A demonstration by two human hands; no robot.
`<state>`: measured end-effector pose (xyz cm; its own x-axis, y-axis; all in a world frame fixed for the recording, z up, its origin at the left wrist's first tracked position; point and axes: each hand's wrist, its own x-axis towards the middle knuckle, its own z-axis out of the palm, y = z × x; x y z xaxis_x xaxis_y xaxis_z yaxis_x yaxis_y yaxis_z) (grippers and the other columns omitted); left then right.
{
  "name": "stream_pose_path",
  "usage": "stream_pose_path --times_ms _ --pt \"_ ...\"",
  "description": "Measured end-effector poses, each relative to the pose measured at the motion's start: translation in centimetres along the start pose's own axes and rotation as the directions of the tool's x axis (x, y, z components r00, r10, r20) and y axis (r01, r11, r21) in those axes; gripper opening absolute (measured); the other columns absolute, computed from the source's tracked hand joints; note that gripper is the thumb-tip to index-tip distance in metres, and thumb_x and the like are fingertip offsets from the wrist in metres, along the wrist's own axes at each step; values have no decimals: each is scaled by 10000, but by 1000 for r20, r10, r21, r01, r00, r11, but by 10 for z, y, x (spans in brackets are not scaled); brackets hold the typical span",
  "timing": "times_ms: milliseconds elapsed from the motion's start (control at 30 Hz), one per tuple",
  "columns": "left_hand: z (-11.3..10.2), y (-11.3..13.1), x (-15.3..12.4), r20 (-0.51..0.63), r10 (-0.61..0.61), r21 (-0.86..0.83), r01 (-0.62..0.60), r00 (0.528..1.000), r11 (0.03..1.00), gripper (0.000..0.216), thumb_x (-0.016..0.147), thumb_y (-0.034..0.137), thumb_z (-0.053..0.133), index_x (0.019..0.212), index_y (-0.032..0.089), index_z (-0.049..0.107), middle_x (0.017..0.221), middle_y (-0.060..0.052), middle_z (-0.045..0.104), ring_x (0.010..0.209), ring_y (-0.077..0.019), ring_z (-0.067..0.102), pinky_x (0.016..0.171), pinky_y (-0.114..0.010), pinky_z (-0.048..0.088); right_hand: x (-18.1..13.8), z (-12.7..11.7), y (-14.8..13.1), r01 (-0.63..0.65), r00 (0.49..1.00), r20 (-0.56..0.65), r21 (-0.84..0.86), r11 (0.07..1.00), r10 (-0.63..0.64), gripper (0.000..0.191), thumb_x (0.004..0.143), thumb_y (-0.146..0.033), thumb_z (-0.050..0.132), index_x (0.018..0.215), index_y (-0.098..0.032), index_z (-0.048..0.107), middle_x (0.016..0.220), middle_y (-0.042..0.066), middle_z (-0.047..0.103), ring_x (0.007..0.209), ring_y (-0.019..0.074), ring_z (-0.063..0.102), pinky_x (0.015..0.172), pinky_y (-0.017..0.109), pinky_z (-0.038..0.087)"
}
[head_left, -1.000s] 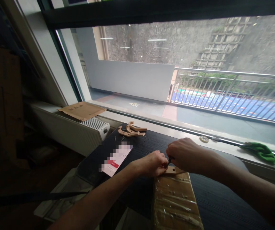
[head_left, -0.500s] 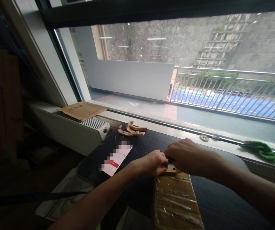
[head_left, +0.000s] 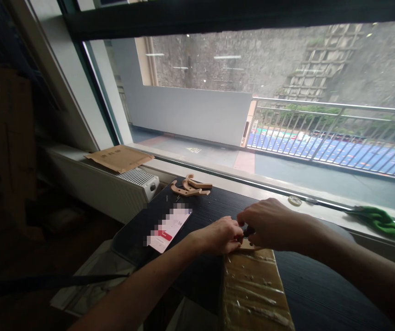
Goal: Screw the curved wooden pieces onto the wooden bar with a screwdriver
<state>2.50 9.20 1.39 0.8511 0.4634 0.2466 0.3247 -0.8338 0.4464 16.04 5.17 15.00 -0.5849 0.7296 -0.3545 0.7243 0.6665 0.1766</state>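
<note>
My left hand (head_left: 220, 235) and my right hand (head_left: 268, 222) meet over the far end of a tape-wrapped cardboard block (head_left: 254, 292) on the black table (head_left: 321, 294). A flat wooden piece (head_left: 244, 247) lies on the block under both hands. The left hand's fingers are curled and press down on this piece. The right hand's fingers are pinched on a small dark tool (head_left: 247, 231) right between the two hands; I cannot make out what it is.
Curved wooden pieces (head_left: 190, 186) lie at the table's far edge with tiny screws beside them. A phone (head_left: 169, 226) lies left of my hands. A white heater (head_left: 138, 179) with cardboard (head_left: 119, 158) stands left; a green cloth (head_left: 378, 219) and a tape roll (head_left: 294, 200) lie on the sill.
The right hand has shifted slightly over the wooden piece while both hands stay together; the camera has shifted slightly. Nothing else on the table has moved.
</note>
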Motion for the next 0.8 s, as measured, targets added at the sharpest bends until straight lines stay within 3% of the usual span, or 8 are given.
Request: stream_pose_path --times_ms 167,467,633,800 --pt "0 1 0 4 -7 1 7 1000 1000 148 746 83 572 611 143 588 652 -4 598 639 -124 535 651 -240 414 2 -4 -6 4 1000 22 -13 1000 -4 155 752 -62 548 782 -138 680 814 61 682 663 142 595 488 245 244" --pt "6 -7 2 -9 -13 -9 13 1000 1000 100 771 92 574 703 131 637 777 -44 653 765 -161 585 750 -264 439 5 7 4 -26 999 -38 14 1000 26 178 787 -148 511 759 -133 686 686 66 664 604 149 565 499 256 270" --pt "3 -5 1 -1 -8 -19 8 1000 1000 94 757 89 589 681 133 623 732 -19 631 686 -131 564 664 -233 430 2 5 7 27 999 -34 38 999 -25 189 720 -105 557 831 -177 693 796 47 684 672 148 577 534 242 291" --pt "2 -2 2 7 -15 -26 15 1000 1000 140 754 67 565 637 128 613 674 -18 628 646 -127 564 648 -231 422 10 7 6 55 997 -50 50 997 -52 157 737 -103 530 736 -135 683 692 51 657 594 121 534 507 237 277"
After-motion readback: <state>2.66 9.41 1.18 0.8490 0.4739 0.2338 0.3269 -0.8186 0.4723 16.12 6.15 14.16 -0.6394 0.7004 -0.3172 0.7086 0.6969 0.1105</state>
